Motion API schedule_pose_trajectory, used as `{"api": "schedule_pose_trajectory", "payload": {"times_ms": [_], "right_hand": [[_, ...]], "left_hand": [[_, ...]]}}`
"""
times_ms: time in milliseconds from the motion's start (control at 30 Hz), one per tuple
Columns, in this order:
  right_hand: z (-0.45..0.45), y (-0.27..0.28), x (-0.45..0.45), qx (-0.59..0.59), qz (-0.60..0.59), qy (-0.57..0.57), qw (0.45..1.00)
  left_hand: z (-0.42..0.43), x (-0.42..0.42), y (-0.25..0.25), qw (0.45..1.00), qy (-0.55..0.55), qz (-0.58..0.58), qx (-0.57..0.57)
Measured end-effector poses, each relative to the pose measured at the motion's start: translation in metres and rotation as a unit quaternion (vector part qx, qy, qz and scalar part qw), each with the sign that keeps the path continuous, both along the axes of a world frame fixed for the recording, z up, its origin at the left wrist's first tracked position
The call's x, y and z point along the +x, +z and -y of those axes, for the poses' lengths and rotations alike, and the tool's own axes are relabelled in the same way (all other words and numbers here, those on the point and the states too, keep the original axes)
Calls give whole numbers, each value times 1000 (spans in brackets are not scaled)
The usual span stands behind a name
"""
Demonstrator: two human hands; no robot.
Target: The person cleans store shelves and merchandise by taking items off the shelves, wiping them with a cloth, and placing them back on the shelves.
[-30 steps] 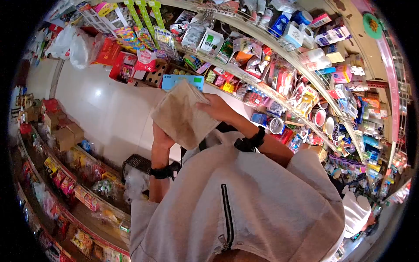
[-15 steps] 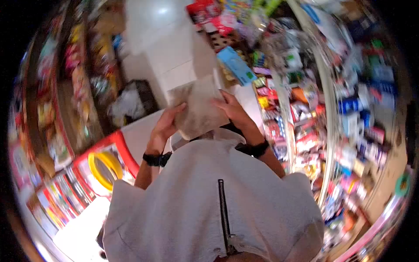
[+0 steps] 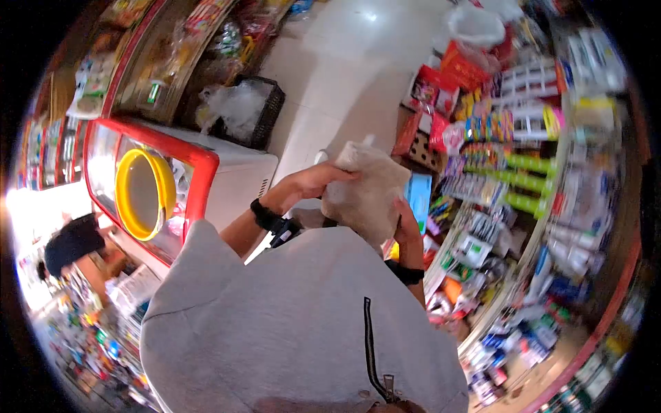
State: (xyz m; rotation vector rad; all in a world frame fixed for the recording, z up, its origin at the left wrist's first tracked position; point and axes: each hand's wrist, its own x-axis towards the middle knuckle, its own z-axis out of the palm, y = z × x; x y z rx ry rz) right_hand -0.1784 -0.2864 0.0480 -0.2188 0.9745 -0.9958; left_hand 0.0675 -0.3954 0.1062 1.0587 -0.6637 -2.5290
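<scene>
A folded, stained beige cloth (image 3: 365, 193) is held in front of my body, between both hands. My left hand (image 3: 313, 180) grips its upper left side, thumb and fingers closed on the edge. On the lower right side, my right hand (image 3: 407, 224) is closed round the cloth's edge, its fingers partly hidden. Black bands are on both wrists. Just right of the cloth lies a light blue box (image 3: 418, 196).
A red-framed white freezer (image 3: 206, 162) with a yellow ring (image 3: 165, 196) on top stands at left. Behind it is a black basket (image 3: 265, 113) with plastic bags. Stocked shelves (image 3: 523, 268) line the right. Tiled floor (image 3: 330, 76) runs ahead. Another person (image 3: 74, 244) is at far left.
The view has swung round to the left, bringing the freezer and yellow ring into sight. Both hands still hold the cloth, which has moved right in view and tilted.
</scene>
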Motion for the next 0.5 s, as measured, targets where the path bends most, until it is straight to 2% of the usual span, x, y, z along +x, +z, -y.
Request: {"api": "schedule_pose_trajectory", "payload": {"times_ms": [67,100,200,333,400,467,500], "right_hand": [[21,-57,-16,37,-3,13,999],[40,-75,-15,74,0,1,997],[121,-10,43,89,5,42,995],[202,21,79,48,-75,134,987],[246,28,96,6,-167,161,973],[286,-15,80,63,-170,205,962],[312,-15,86,70,-155,236,957]], "left_hand": [[30,10,1,999,-34,22,-18],[47,18,1,998,-24,-17,-46],[90,41,-18,996,63,-53,-38],[132,75,-32,991,118,-45,-47],[149,89,-44,985,151,-40,-66],[164,93,-65,971,217,-86,-42],[175,98,-68,965,244,-83,-59]]}}
